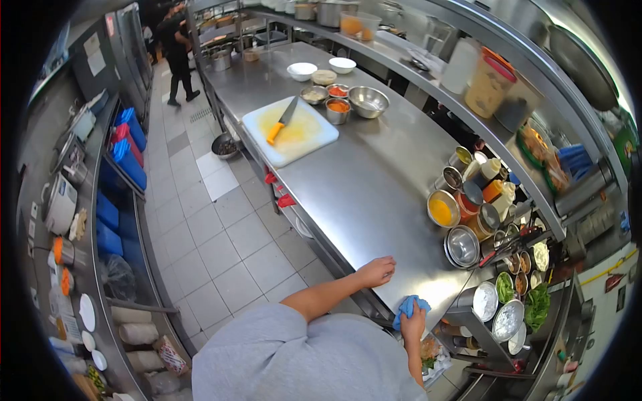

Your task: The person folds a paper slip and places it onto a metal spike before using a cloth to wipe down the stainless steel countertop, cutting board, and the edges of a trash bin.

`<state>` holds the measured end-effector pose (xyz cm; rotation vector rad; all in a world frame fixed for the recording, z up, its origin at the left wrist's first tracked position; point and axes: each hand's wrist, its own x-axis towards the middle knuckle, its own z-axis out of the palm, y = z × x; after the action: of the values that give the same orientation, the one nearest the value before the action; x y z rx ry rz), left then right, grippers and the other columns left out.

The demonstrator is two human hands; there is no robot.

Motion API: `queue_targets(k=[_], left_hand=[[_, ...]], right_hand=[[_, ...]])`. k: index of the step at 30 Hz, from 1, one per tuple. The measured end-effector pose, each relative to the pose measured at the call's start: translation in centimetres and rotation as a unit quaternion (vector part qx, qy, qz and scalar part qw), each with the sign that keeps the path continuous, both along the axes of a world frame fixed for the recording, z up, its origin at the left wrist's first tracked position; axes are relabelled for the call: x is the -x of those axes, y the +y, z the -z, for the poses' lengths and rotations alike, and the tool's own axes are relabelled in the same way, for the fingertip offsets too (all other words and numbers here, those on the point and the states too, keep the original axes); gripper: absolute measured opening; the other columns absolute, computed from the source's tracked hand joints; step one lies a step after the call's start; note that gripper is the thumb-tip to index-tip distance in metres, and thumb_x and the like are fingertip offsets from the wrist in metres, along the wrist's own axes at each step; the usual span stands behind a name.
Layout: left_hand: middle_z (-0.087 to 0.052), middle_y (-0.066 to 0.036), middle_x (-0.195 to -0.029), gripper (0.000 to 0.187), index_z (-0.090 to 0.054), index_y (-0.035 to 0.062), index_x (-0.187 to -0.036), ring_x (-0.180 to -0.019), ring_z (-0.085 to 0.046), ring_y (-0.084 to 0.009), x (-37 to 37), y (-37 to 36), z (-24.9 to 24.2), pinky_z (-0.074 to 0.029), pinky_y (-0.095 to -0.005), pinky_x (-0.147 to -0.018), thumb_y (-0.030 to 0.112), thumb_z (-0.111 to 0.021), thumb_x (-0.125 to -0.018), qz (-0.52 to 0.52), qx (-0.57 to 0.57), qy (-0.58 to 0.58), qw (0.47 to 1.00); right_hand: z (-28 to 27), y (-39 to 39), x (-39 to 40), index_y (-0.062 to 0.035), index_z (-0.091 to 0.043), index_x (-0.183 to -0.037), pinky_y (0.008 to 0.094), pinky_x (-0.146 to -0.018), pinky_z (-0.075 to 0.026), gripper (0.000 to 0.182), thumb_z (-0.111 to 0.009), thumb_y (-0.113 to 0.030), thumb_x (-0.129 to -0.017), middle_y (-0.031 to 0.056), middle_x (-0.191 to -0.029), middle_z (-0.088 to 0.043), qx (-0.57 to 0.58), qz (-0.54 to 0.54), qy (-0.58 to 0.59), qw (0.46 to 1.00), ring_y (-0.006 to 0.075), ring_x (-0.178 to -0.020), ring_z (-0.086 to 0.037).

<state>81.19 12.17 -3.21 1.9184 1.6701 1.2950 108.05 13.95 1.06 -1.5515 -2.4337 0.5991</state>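
My left hand [376, 272] is at the near edge of the steel worktable [334, 194], its fingers curled in and no object visible in them. At the table's near corner, my right hand [414, 322] grips a crumpled blue cloth [409, 307], which lies against the tabletop. Farther along the table is a white cutting board [304, 144] with yellow stains. A knife with a yellow handle [275, 133] rests on it.
Metal bowls [368, 101] and white bowls [302, 71] stand beyond the board. Right of my hands are sauce bottles [491, 168], a bowl of yellow liquid [441, 210] and stacked metal bowls [463, 245]. A shelf [461, 107] overhangs the table's far side. A person [175, 53] stands in the aisle.
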Motion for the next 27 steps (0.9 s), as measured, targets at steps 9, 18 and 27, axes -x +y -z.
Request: queue_targets(k=[9, 18, 27], left_hand=[[-0.047, -0.011, -0.147, 0.026, -0.064, 0.0097, -0.103, -0.138, -0.041, -0.0312, 8.3, -15.6, 1.0, -0.035, -0.0583, -0.108, 0.016, -0.070, -0.078, -0.057, 0.074, 0.198, 0.976], [-0.068, -0.023, -0.108, 0.037, -0.069, 0.0002, -0.099, -0.102, -0.064, -0.0412, 21.4, -43.0, 22.2, -0.052, -0.0488, -0.089, 0.035, -0.061, -0.089, -0.353, 0.538, -0.029, 0.765], [-0.073, -0.021, -0.092, 0.036, -0.071, 0.0000, -0.098, -0.089, -0.070, -0.0332, 13.8, -55.6, 23.7, -0.054, -0.0427, -0.080, 0.034, -0.068, -0.085, -0.528, 0.462, -0.328, 0.633]], right_hand=[[4.2, 3.3, -0.9, -0.0057, -0.052, -0.139, 0.0508, -0.110, -0.033, 0.062, -0.071, -0.025, -0.083, 0.0244, -0.141, -0.044, -0.173, 0.125, -0.075, 0.974, 0.0440, -0.130, -0.042], [4.6, 6.5, 11.1, 0.0029, -0.050, -0.137, 0.0520, -0.117, -0.027, 0.061, -0.070, -0.020, -0.084, 0.0321, -0.147, -0.037, -0.185, 0.067, -0.013, 0.980, 0.0486, -0.138, -0.033], [4.9, 8.0, 37.5, -0.0035, -0.051, -0.140, 0.0487, -0.119, -0.025, 0.060, -0.065, -0.012, -0.082, 0.0298, -0.152, -0.034, -0.144, -0.112, 0.075, 0.980, 0.0465, -0.141, -0.031]])
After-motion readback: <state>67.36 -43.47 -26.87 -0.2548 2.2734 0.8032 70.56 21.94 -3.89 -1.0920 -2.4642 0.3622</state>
